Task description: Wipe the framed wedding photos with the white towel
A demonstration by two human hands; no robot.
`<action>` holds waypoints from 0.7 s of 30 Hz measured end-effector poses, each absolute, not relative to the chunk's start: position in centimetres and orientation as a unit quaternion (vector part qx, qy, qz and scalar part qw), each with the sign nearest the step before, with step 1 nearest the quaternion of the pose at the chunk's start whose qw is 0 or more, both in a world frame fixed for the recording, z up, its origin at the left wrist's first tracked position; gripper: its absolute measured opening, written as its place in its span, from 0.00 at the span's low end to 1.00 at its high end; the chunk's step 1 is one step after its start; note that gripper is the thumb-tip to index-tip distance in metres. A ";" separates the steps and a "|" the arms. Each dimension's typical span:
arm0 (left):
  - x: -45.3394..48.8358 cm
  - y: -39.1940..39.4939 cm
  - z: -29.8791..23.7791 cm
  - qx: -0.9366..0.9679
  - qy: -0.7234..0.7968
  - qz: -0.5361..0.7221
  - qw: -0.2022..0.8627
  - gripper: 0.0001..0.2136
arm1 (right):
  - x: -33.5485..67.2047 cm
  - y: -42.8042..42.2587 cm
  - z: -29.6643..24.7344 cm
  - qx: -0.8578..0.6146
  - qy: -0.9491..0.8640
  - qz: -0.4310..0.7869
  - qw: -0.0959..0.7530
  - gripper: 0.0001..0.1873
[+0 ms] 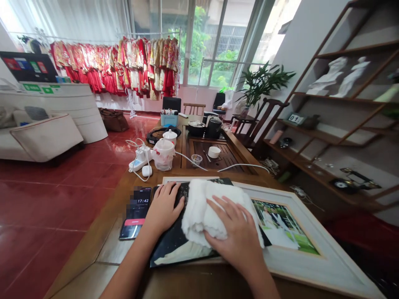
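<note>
My left hand (pixel 166 207) lies flat on the left part of a dark photo print (pixel 171 241), its fingers spread and holding nothing. On top of the print is a folded white towel (pixel 196 211). My right hand (pixel 235 232) grips this towel from above, fingers curved over it and the thumb at its near edge. A pale dress shows along the print's lower edge, and the towel hides much of the rest. Under the print's right side lies a white picture frame (pixel 330 249) holding a wedding photo (pixel 280 226).
Left of the print lies a phone (pixel 135 218). Beyond it are a power strip (pixel 140 160), a wrapped white cup (pixel 163 153) and a lidded cup (pixel 170 136). A tea tray (pixel 227 151) carries a small white bowl (pixel 214 152). Shelves (pixel 343 99) stand at right.
</note>
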State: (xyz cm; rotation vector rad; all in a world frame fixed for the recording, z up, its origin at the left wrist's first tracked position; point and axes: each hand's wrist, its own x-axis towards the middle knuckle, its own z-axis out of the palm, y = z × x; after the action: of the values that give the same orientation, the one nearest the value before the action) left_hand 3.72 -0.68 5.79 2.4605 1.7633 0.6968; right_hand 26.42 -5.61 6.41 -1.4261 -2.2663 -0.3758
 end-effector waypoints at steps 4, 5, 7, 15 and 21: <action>3.9 -0.7 5.9 0.789 0.568 0.231 0.016 0.19 | 29.3 -4.8 5.9 -0.551 -0.782 -0.177 0.230 0.30; 3.9 -0.7 5.9 0.789 0.569 0.233 0.016 0.19 | 29.6 -4.7 5.9 -0.553 -0.780 -0.183 0.228 0.30; 3.9 -0.7 5.8 0.788 0.568 0.237 0.014 0.19 | 29.5 -4.9 6.0 -0.555 -0.780 -0.187 0.219 0.29; 3.7 -0.7 5.4 0.787 0.568 0.241 0.021 0.20 | 24.6 -7.7 6.5 -0.503 -0.830 -0.144 0.193 0.34; 3.4 -0.7 5.5 0.798 0.557 0.229 0.026 0.21 | 23.7 -8.1 6.3 -0.506 -0.829 -0.122 0.203 0.36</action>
State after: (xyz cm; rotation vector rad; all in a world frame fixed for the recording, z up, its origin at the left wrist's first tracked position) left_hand 3.43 -0.66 5.48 2.4674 1.7202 0.7073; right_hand 23.72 -8.11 6.31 -1.4132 -2.3133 -0.3412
